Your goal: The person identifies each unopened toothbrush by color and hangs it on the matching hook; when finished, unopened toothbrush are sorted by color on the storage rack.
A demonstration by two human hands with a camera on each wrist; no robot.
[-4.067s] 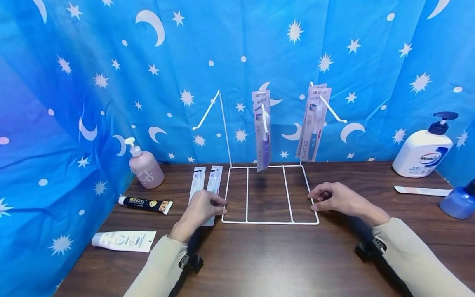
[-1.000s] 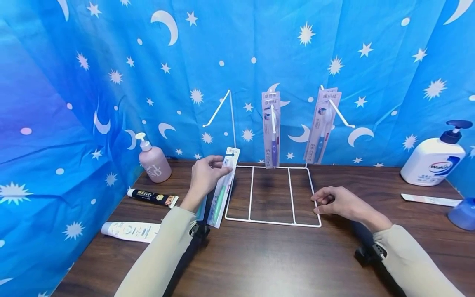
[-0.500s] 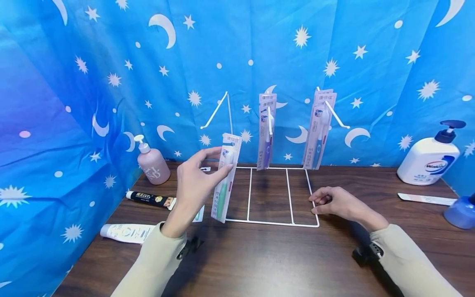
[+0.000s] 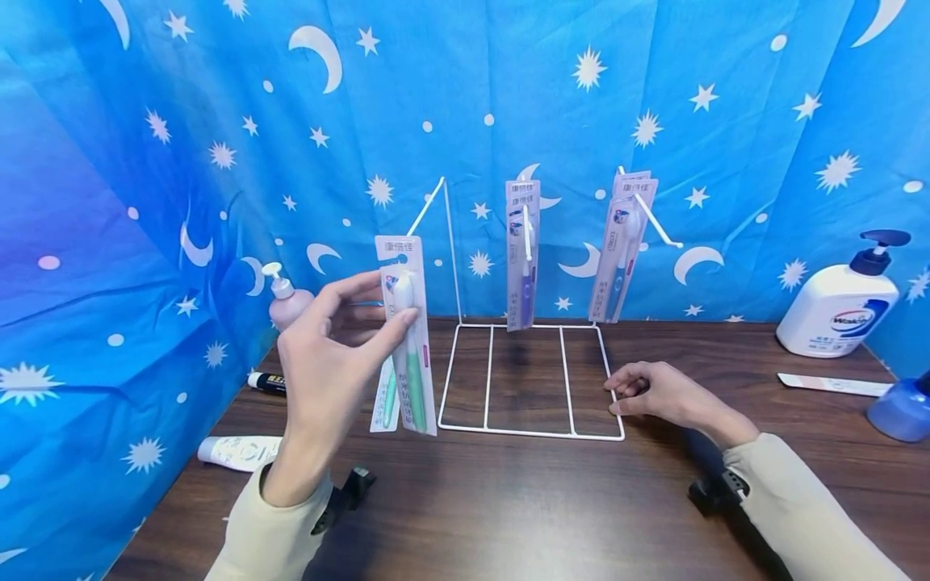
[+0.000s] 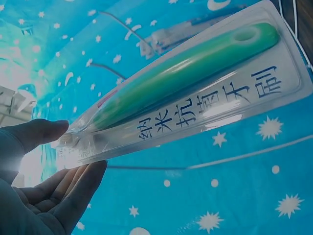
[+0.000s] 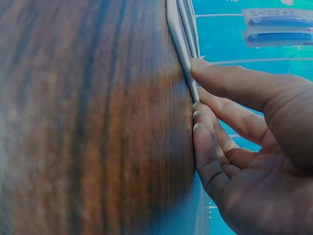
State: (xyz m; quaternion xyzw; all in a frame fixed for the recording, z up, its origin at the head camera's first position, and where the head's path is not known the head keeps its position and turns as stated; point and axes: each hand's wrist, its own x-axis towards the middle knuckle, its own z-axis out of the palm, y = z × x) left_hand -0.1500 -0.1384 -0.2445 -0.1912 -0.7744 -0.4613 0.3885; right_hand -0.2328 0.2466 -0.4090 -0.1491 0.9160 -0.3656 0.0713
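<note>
My left hand (image 4: pixel 320 363) pinches a packaged toothbrush (image 4: pixel 414 379) between thumb and fingers, upright in front of the white wire display rack (image 4: pixel 530 434). In the left wrist view the toothbrush's green handle (image 5: pixel 186 68) shows through the clear blister, with the thumb and fingertips at the pack's other end. A second packaged green toothbrush (image 4: pixel 385 407) lies on the table, partly hidden behind the first. At the rack's right base wire (image 6: pixel 182 49), my right hand (image 4: pixel 664 395) pinches the wire at table level. The rack's left hook (image 4: pixel 427 206) holds no pack.
Packaged purple toothbrushes (image 4: pixel 525 282) hang on the middle hook, blue ones (image 4: pixel 621 266) on the right. At left are a pink pump bottle (image 4: pixel 289 305), a black tube (image 4: pixel 266 382) and a white tube (image 4: pixel 236 453). A white soap bottle (image 4: pixel 835 311) and blue bottle (image 4: pixel 901 410) stand right.
My left hand left the rack's left side, took up a green toothbrush pack, raised it, then drew it leftward and nearer. The right hand has stayed at the rack's right wire.
</note>
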